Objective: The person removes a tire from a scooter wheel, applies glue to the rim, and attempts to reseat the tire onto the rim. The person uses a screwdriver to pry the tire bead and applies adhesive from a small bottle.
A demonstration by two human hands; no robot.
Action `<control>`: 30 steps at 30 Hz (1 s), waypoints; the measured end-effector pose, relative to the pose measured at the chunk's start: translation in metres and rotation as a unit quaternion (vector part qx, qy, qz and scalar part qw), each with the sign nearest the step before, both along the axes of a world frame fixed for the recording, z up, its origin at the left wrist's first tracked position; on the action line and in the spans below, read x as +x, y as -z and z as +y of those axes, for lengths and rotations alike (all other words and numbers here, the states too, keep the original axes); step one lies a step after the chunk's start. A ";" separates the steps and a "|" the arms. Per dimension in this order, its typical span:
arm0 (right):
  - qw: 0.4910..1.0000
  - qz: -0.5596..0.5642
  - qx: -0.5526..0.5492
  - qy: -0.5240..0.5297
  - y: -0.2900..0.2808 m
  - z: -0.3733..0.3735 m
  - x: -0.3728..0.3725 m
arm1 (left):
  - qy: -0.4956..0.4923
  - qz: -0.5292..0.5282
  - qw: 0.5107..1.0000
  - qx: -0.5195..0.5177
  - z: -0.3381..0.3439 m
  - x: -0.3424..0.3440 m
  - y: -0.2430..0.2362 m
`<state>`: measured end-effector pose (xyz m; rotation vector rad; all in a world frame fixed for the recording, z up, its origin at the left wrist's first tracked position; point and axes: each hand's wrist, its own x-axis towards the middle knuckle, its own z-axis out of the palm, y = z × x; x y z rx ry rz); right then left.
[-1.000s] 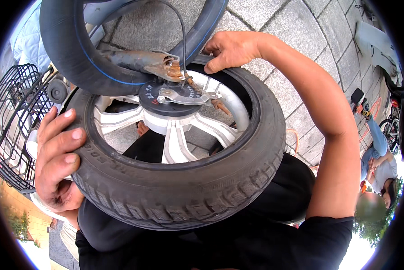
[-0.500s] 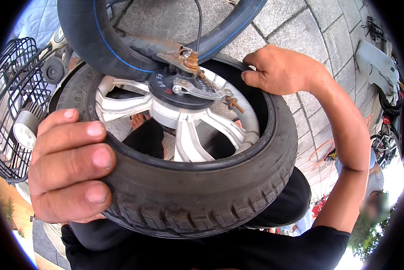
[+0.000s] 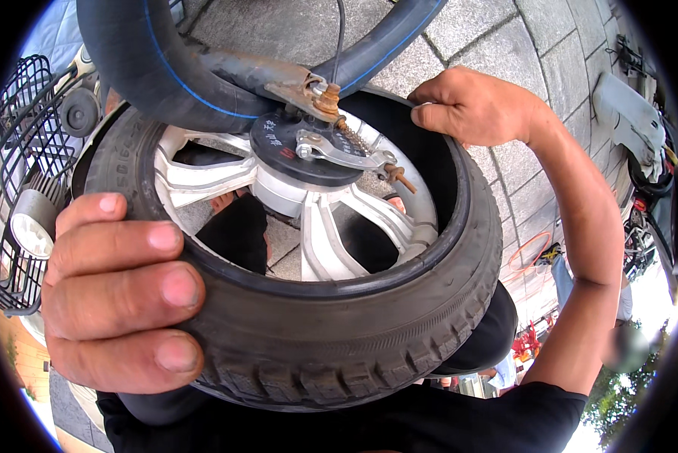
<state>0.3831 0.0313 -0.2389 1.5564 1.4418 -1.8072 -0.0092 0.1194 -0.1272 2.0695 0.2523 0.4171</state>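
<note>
A black, knobbly tyre (image 3: 354, 325) sits tilted around a white spoked wheel (image 3: 278, 198) in front of me. My left hand (image 3: 120, 291) holds the tyre's near-left side, fingers curled over the sidewall, thumb hidden. At the far right, my right hand (image 3: 479, 109) grips the tyre's edge, thumb toward its inside. There a dark gap shows between tyre and rim. In the wheel's centre is a black brake drum (image 3: 301, 155) with a metal lever (image 3: 346, 157) and a rusty rod (image 3: 405, 180). A black inner tube (image 3: 120, 68) with a blue line loops over the far side.
On the left stands a black wire basket (image 3: 10, 174), with a grey cylindrical part (image 3: 33, 219) beside it. Grey paving (image 3: 505, 57) lies beyond the wheel. A pale plastic panel (image 3: 618, 113) and an orange hose (image 3: 531, 245) are to the right. Another person appears at the right edge.
The tyre and wheel have shifted slightly and tipped a little, with the near rim lower. My left hand has moved down slightly with it; my right hand keeps its hold.
</note>
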 end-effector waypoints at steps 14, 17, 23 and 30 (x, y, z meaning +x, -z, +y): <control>0.999 0.020 -0.015 0.042 0.003 -0.004 0.001 | -0.026 -0.001 1.000 0.017 -0.011 0.005 0.001; 0.999 0.017 -0.004 0.040 0.004 -0.005 0.001 | -0.043 0.024 0.999 0.011 -0.015 0.009 -0.005; 0.999 0.008 -0.019 0.041 0.006 -0.006 0.002 | -0.073 0.048 0.996 0.003 -0.019 0.012 -0.009; 0.999 -0.017 -0.036 0.019 0.006 0.001 -0.002 | -0.119 0.035 0.992 0.017 -0.032 -0.004 -0.001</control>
